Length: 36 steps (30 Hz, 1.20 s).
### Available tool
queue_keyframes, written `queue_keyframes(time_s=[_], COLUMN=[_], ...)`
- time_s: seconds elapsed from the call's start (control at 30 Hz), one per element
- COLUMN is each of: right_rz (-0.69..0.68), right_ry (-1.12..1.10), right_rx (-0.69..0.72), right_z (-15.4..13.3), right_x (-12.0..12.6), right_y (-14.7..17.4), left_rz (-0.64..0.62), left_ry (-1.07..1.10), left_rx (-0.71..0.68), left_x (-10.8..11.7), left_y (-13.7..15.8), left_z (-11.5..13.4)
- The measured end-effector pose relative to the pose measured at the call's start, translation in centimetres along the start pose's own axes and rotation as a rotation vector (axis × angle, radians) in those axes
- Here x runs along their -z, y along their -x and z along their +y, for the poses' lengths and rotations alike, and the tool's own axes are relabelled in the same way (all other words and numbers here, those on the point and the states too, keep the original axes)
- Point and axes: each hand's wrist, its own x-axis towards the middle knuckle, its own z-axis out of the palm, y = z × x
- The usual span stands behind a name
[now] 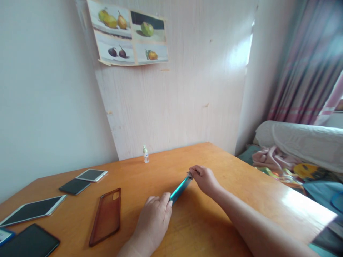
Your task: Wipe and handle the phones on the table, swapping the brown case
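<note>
A smartphone with a shiny teal edge is held tilted above the table, seen nearly edge-on. My left hand grips its near end, fingers closed around it. At the far end, my right hand is closed in a pinch, touching the phone's top corner. Something small and greyish shows between those fingertips, too small to name. Left of my left hand, a reddish-brown clear phone case lies flat on the wooden table.
On the left lie a white-framed tablet, a black device, a dark phone and a white phone. A small spray bottle stands near the back edge. Bedding is beyond the table's right side.
</note>
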Motion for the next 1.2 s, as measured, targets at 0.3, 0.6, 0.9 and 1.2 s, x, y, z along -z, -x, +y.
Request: queue_keyframes(time_s=[0.3,0.6,0.9,1.2], right_rz=[-0.229,-0.04,-0.212,-0.034], right_ry=[-0.052,-0.067,-0.077,-0.073], right_rx=[0.299,0.047,0.238,0.017], right_z=[-4.7,-1.2,-4.4,-0.8], right_x=[-2.2,-0.9,-2.0,-0.9], right_y=[3.5,1.0,3.1,0.9], left_rz=[0.008,0.006,-0.004,0.003], left_ry=[0.038,0.0,0.032,0.017], left_rx=[0.015,0.007,0.014,0.016], left_x=[0.3,0.2,0.3,0.3], left_y=[0.0,0.0,0.0,0.1], left_z=[0.0,0.1,0.1,0.1])
